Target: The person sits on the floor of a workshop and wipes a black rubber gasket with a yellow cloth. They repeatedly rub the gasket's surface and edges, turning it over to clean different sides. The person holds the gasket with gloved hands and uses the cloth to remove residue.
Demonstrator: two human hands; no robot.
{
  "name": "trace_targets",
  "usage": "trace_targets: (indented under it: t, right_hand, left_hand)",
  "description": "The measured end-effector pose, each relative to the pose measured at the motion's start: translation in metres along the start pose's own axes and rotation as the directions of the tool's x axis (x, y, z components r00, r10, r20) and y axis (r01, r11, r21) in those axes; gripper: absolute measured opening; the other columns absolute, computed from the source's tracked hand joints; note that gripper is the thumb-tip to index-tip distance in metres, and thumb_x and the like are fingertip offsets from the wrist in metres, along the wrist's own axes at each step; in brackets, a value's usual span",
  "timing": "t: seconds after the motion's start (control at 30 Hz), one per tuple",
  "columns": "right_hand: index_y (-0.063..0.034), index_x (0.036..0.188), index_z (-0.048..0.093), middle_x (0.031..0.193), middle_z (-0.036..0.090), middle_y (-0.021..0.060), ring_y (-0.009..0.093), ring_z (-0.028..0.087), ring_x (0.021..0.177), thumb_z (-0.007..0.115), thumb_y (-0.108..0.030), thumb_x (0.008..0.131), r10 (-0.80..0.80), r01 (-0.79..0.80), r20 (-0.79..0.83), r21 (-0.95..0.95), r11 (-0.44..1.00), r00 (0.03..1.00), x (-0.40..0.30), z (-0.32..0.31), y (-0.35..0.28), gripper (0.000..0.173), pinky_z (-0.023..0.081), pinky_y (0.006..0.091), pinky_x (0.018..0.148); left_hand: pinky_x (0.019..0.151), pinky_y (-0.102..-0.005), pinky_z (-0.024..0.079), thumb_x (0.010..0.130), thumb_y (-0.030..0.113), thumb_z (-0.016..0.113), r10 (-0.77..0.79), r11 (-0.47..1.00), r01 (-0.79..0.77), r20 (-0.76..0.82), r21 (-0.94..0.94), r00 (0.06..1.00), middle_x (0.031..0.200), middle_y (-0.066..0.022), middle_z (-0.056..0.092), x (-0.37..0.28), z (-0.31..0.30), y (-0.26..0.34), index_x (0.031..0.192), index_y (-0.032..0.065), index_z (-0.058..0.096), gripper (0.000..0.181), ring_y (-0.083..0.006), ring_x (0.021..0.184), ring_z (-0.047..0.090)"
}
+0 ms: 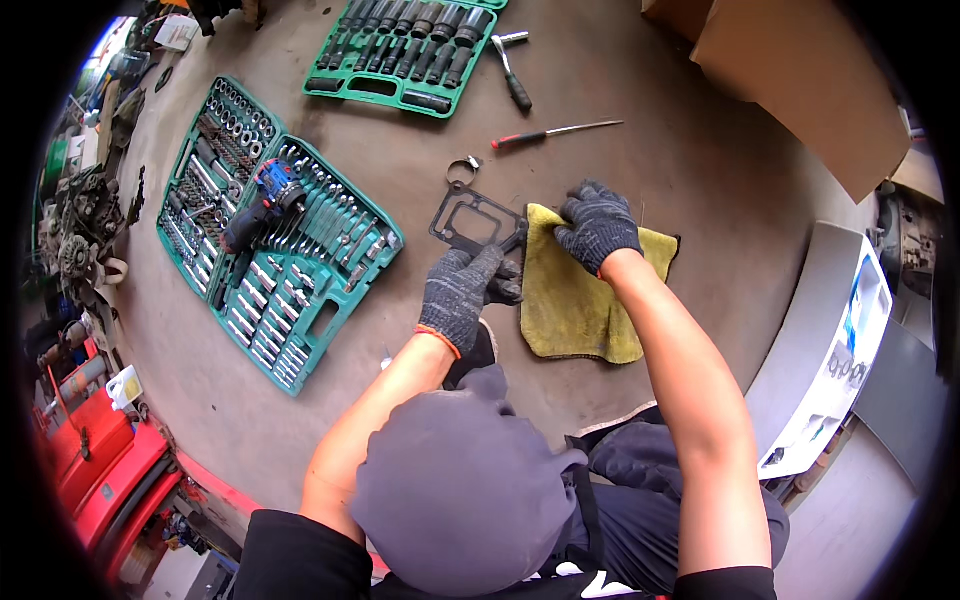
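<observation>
My left hand [459,289], in a dark knit glove, holds the lower edge of a flat, dark gasket-like plate [441,219] with a large central opening. The plate's right end meets the edge of a yellow cloth [577,307] spread on the floor. On the cloth's upper part lies my right hand [600,225], gloved too, its fingers bent; whether they grip the fabric is hidden. A metal hose clamp [462,174] is just beyond the plate. Farther off are a red-and-black screwdriver [555,134] and a ratchet with a socket [512,75].
To the left, an open green tool case [319,326] holds sockets and wrenches, with a blue cordless drill [274,191] on top. Another green case [364,86] of black sockets lies ahead. Cardboard [802,82] stands at upper right, a white box [814,352] at right, red machinery [105,472] at lower left.
</observation>
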State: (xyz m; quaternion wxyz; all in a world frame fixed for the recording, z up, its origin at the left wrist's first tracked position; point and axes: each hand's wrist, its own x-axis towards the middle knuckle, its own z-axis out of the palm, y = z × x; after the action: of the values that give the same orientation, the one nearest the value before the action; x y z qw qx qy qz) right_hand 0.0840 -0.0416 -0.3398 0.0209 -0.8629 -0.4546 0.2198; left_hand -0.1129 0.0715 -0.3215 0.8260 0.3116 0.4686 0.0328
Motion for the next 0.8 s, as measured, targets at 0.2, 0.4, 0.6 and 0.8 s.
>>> trace_targets:
  t: [0.2,0.4,0.6,0.8]
  right_hand:
    - [0.002,0.101,0.065,0.092,0.068,0.0223,0.029,0.068,0.085,0.068,-0.027,0.079,0.275,-0.178,-0.018,0.72,0.67,0.961,-0.026,-0.036,-0.024,0.036,0.052,0.0361,0.077]
    - [-0.0017,0.104,0.066,0.095,0.066,0.0035,0.011,0.059,0.088,0.068,-0.019,0.089,0.256,-0.112,0.117,0.993,-0.034,0.959,-0.049,-0.03,-0.056,0.023,0.049,0.0276,0.081]
    - [-0.0044,0.102,0.066,0.097,0.066,0.0038,0.012,0.06,0.091,0.067,-0.008,0.088,0.351,0.056,0.06,0.949,-0.311,0.934,-0.053,-0.024,-0.069,0.015,0.05,0.0271,0.083]
    - [0.0002,0.122,0.057,0.114,0.064,0.009,0.018,0.061,0.103,0.066,-0.002,0.084,0.281,0.104,-0.042,0.972,-0.212,0.959,-0.045,-0.042,-0.064,0.039,0.049,0.0317,0.095]
  left_hand:
    - [0.06,-0.0327,0.057,0.096,0.018,0.061,0.144,0.989,-0.144,0.013,0.026,0.99,0.082,-0.0115,0.067,0.007,0.021,0.014,0.1,-0.003,0.063,0.021,-0.0197,0.062,0.065]
    - [0.071,-0.0271,0.05,0.093,0.017,0.066,0.306,0.858,-0.326,0.115,0.397,0.945,0.083,-0.0044,0.069,0.008,0.031,0.025,0.097,-0.0005,0.07,0.018,-0.0098,0.076,0.061]
    - [0.075,-0.0261,0.05,0.092,0.015,0.068,0.431,0.788,-0.435,0.114,0.437,0.895,0.088,-0.0026,0.069,0.002,0.043,0.03,0.099,0.0012,0.069,0.015,-0.0082,0.082,0.06]
    - [0.075,-0.0301,0.052,0.087,0.014,0.07,0.401,0.758,-0.469,0.243,0.453,0.883,0.089,-0.0083,0.072,-0.004,0.04,0.033,0.098,0.0003,0.071,0.017,-0.0131,0.081,0.065]
